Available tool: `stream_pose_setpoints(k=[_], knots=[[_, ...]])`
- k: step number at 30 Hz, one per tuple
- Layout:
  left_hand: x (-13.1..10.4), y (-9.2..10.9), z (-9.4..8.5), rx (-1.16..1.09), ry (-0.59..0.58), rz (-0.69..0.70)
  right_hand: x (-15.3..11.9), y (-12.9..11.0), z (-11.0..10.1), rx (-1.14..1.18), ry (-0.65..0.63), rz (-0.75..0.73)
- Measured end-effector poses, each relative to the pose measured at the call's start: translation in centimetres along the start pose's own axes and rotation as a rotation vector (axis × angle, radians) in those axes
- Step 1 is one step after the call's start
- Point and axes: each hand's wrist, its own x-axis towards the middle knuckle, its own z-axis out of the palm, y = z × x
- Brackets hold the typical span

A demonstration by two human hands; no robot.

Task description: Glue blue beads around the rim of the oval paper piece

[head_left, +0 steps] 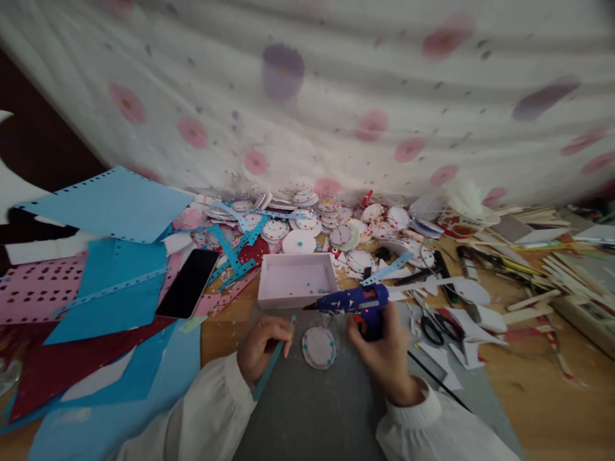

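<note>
My left hand (259, 346) is closed around a slim teal stick (270, 368), whose upper end carries a small blue-green tip. In my right hand (387, 352) is a blue glue gun (353, 299), its dark nozzle pointing left over the front edge of a white box (267, 294). A round white paper disc (319, 347) with blue beads or dots around its rim lies flat on the grey mat (312, 410), between my hands and touched by neither. A few tiny blue beads lie inside the box.
Behind the box, many decorated paper discs (276, 229) are heaped against a flowered curtain (317, 83). A phone (188, 283) and blue sheets (113, 282) cover the left side. Scissors (439, 326), paper scraps and wooden sticks (576, 275) lie to the right. A black cord (435, 378) trails beside my right wrist.
</note>
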Motion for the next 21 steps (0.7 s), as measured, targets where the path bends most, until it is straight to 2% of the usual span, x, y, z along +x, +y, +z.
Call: stream_pose_setpoints(k=[9,21], knots=[[0.1,0.1,0.1,-0.003,-0.001,-0.03,-1.3,1.0,0.4,0.001,-0.111,-0.004],[0.0,0.0,0.1,0.014,-0.002,-0.04,-1.6,1.0,0.5,-0.042,-0.139,-0.02]])
